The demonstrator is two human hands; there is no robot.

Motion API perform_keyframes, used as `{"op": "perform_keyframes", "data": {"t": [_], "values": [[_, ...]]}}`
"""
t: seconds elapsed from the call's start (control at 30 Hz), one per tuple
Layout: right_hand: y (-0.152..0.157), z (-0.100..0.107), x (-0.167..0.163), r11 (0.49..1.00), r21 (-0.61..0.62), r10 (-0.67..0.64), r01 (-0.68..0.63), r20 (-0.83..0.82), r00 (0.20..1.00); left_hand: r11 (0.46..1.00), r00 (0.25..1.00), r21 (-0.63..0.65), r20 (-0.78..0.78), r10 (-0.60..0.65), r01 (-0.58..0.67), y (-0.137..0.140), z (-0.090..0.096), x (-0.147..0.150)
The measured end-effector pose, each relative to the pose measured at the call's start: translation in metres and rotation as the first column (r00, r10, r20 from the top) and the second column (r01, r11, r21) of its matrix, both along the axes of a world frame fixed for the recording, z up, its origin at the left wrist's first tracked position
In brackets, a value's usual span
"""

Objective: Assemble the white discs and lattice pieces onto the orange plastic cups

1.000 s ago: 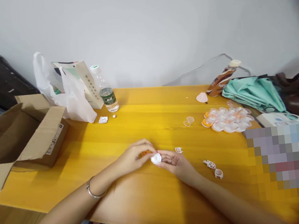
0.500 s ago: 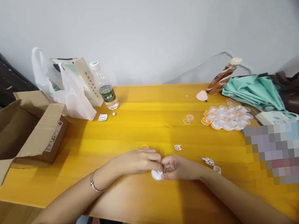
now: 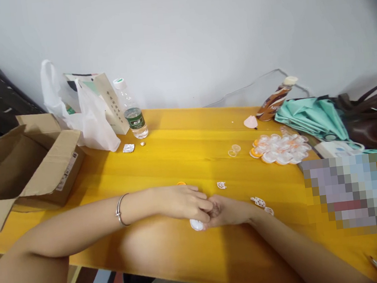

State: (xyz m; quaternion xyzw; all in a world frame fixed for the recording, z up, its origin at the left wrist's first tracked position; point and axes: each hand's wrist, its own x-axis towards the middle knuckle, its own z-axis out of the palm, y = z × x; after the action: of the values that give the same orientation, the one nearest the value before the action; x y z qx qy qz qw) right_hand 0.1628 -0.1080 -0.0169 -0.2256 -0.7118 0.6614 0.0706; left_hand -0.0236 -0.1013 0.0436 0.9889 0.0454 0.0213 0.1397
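Observation:
Above the table front, my left hand (image 3: 183,202) reaches over to my right hand (image 3: 229,210), and their fingers meet. A glossy white round piece (image 3: 196,224) shows below the left fingers, its edge at my right thumb and fingertips. My right fingers are curled around it, palm partly upward. The left fingers are bent down against the right ones; whatever lies between their tips is hidden. Behind my left hand an orange ring-like edge (image 3: 181,183) peeks out. Small white spoked plastic parts lie near my right hand: one wheel-shaped part (image 3: 221,185) and a longer part (image 3: 258,202).
Clear and orange round cases (image 3: 279,148) lie clustered at right, with two clear discs (image 3: 233,150) beside them. A cardboard box (image 3: 52,175) stands open at left. A water bottle (image 3: 134,116), brown bottle (image 3: 275,99) and folded green umbrella (image 3: 311,118) stand or lie farther back.
My left hand has moved slightly right and forward over the right fingers, covering more of the white piece. The view has shifted a little.

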Motion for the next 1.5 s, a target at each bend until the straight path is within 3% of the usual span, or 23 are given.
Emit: {"op": "perform_keyframes", "data": {"t": [0.23, 0.37, 0.47, 0.6, 0.73, 0.83, 0.9, 1.2, 1.5], "values": [[0.001, 0.002, -0.001, 0.998, -0.052, -0.02, 0.021, 0.024, 1.0, 1.0, 0.997, -0.021, 0.075, 0.001, 0.0, 0.001, -0.002, 0.0], [0.0, 0.004, -0.003, 0.992, -0.122, -0.031, 0.032, 0.013, 0.999, 0.992, 0.994, -0.116, 0.099, 0.055, -0.043, 0.001, -0.003, -0.001], [-0.005, 0.001, -0.005, 0.968, -0.236, -0.095, 0.081, -0.047, 0.994, 0.962, 0.99, -0.262, 0.097, 0.105, -0.077, 0.004, 0.001, -0.005], [-0.01, -0.009, -0.009, 0.912, -0.333, -0.286, 0.239, -0.099, 0.953, 0.849, 0.943, -0.452, 0.047, 0.329, -0.274, 0.008, 0.006, -0.016], [-0.01, -0.017, -0.011, 0.877, -0.334, -0.402, 0.347, -0.113, 0.908, 0.678, 0.798, -0.551, 0.036, 0.602, -0.487, 0.004, -0.002, -0.024], [-0.01, -0.02, -0.013, 0.872, -0.309, -0.438, 0.379, -0.149, 0.886, 0.559, 0.721, -0.636, 0.006, 0.692, -0.532, 0.0, -0.015, -0.024], [-0.011, -0.02, -0.014, 0.874, -0.275, -0.454, 0.401, -0.163, 0.876, 0.524, 0.697, -0.655, -0.006, 0.717, -0.544, -0.002, -0.021, -0.023], [-0.015, -0.016, -0.016, 0.863, -0.218, -0.489, 0.455, -0.135, 0.862, 0.59, 0.675, -0.532, 0.044, 0.736, -0.608, -0.009, -0.024, -0.016], [-0.016, -0.01, -0.017, 0.874, -0.208, -0.471, 0.44, -0.14, 0.871, 0.6, 0.666, -0.472, 0.037, 0.745, -0.645, -0.011, -0.022, -0.015]]}}
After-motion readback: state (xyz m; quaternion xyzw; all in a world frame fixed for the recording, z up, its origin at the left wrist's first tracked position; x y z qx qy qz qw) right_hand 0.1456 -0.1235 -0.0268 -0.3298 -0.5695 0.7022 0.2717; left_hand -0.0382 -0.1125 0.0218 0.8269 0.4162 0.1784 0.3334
